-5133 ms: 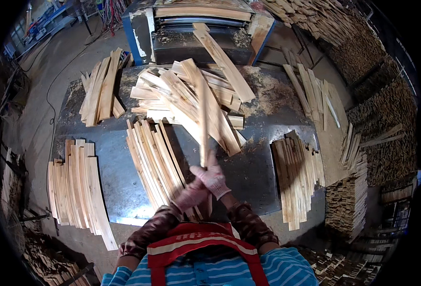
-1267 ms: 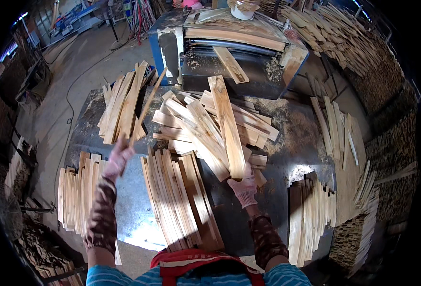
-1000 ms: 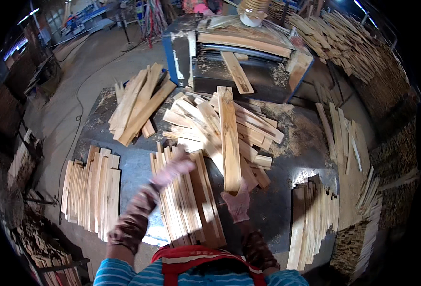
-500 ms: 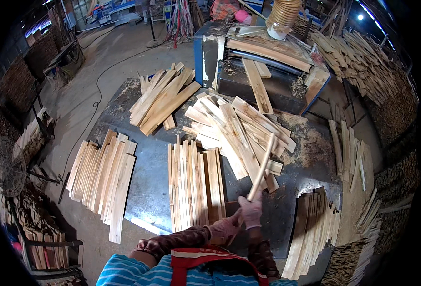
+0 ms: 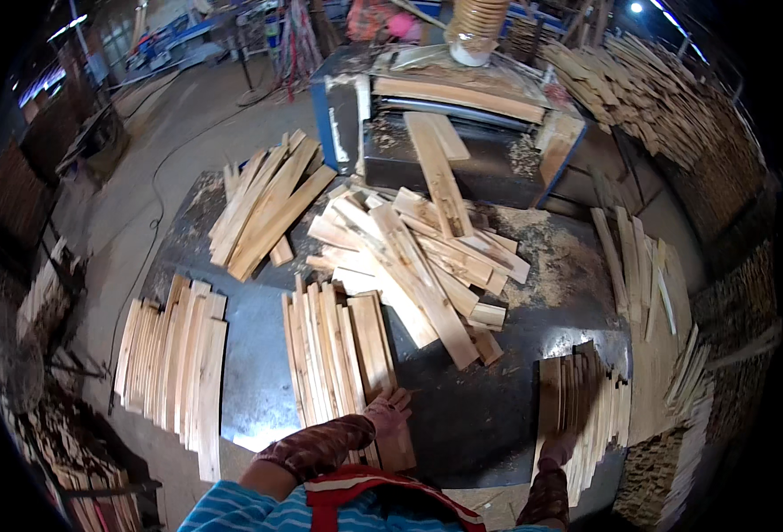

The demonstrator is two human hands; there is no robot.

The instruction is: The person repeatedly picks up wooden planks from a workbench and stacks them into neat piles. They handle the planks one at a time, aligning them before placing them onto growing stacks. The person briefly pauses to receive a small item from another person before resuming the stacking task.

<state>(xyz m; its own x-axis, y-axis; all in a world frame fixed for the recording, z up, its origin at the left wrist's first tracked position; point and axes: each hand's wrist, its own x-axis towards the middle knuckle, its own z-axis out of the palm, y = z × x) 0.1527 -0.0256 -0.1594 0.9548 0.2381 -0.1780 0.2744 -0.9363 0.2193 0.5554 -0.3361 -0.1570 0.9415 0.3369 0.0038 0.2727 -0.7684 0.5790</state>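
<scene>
My left hand (image 5: 388,411), gloved, rests on the near right side of the middle row of boards (image 5: 327,355). Its fingers are spread and it is open. At the lower right my right hand (image 5: 557,449) is on the near part of a stepped row of narrow boards (image 5: 597,408). That hand is in shadow and its fingers blur into the wood, so its grip does not show. Loose boards (image 5: 422,275) lie crisscrossed ahead of both hands, on the dark metal table (image 5: 471,417).
Another row of boards (image 5: 174,363) sits at the left table edge. Farther back lie wider planks (image 5: 272,204). A machine (image 5: 462,97) with a yellowish hose (image 5: 477,27) stands at the far side, boards poking from its opening. Stacked wood (image 5: 666,97) fills the right.
My right hand has moved right and down to the right row; the slim board it held up no longer shows apart. My left hand has moved left, onto the middle row. The view has shifted.
</scene>
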